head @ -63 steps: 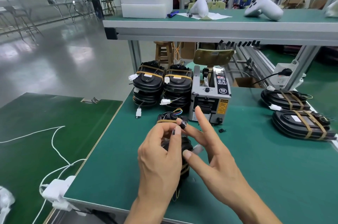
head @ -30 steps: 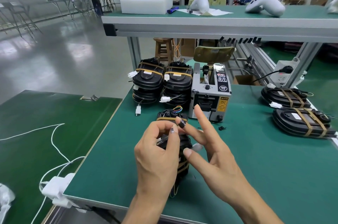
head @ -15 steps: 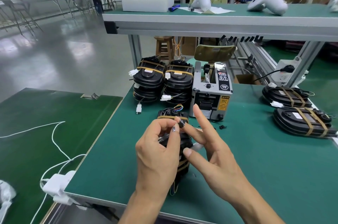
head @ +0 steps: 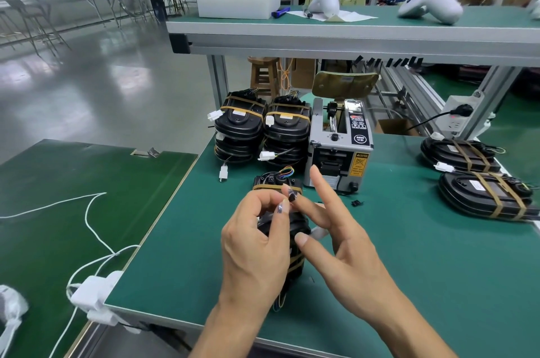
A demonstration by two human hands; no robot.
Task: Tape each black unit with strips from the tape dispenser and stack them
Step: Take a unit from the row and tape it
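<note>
Black unit (head: 293,229) lies on the bench beneath my hands, before the tape dispenser (head: 339,150). Little has changed: my left hand (head: 254,246) still pinches a small dark piece (perhaps tape) with my right hand (head: 342,243), fingers spread. Taping continues.

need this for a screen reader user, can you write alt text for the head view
Two hands work over a black unit on a green bench: the left hand and right hand pinch a small dark piece between them. Behind stand a tape dispenser and two stacks of taped units.
</note>
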